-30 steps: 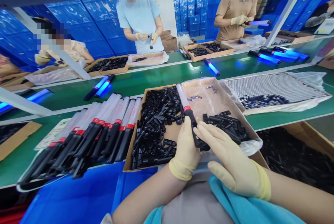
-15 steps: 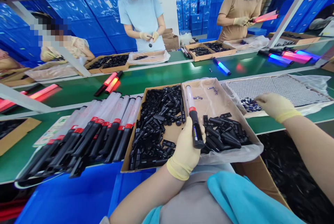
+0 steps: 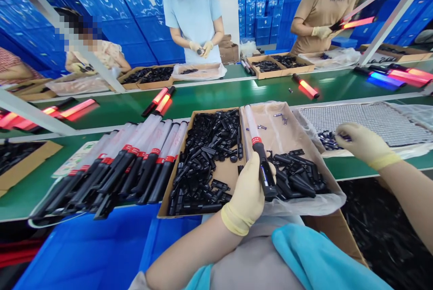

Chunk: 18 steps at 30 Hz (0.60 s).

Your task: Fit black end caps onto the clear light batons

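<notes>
My left hand, in a cream glove, grips the black handle of a light baton with a red ring and a frosted tube pointing away. The baton is held over a cardboard tray holding small black plastic parts. My right hand, also gloved, reaches right to a flat tray and pinches a small dark battery-like piece from a pile; what exactly sits between the fingers is hard to tell.
A row of several unlit batons lies left of the cardboard tray. Lit red batons rest on the green conveyor. Three people stand or sit across the belt. A box of black parts sits at lower right.
My right hand left the baton handle, swung right to the flat tray and closed on the dark pieces there. The lit batons on the belt went from blue to red.
</notes>
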Each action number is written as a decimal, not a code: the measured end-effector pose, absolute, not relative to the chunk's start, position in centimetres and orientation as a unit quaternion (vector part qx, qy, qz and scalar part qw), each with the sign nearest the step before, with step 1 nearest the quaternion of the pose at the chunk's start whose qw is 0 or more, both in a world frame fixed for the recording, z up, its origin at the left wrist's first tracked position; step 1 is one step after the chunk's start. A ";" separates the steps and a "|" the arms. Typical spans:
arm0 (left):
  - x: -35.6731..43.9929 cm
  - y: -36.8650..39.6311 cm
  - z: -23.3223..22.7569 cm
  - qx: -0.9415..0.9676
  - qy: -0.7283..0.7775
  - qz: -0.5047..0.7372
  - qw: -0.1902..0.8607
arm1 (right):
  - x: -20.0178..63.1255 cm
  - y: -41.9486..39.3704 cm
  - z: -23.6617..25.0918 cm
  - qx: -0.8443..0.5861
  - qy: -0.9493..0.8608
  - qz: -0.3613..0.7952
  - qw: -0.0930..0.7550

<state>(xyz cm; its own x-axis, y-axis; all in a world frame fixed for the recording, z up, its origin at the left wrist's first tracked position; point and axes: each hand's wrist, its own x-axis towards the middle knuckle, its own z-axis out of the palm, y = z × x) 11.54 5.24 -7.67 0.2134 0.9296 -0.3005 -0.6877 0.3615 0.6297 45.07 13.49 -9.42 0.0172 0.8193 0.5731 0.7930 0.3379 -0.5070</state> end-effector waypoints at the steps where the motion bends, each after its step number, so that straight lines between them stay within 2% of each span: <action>1: 11.7 5.2 -7.8 0.194 0.337 0.541 0.746 | 43.7 11.9 -8.7 -0.584 -0.689 0.034 0.428; 4: 12.1 5.2 -8.1 0.249 0.351 0.525 0.734 | 37.5 6.6 -6.5 -0.586 -0.672 0.127 0.433; 6: 12.3 5.2 -8.2 0.294 0.348 0.498 0.738 | 32.9 3.7 -5.4 -0.563 -0.674 0.230 0.420; 7: 12.4 5.1 -8.2 0.315 0.344 0.489 0.737 | 30.9 2.8 -5.0 -0.546 -0.690 0.242 0.409; 11: 12.2 4.7 -8.1 0.349 0.342 0.482 0.728 | 27.0 1.9 -4.9 -0.516 -0.768 0.153 0.348; 18: 11.6 4.5 -7.7 0.293 0.349 0.514 0.726 | 26.9 0.7 -5.5 -0.443 -0.830 0.004 0.337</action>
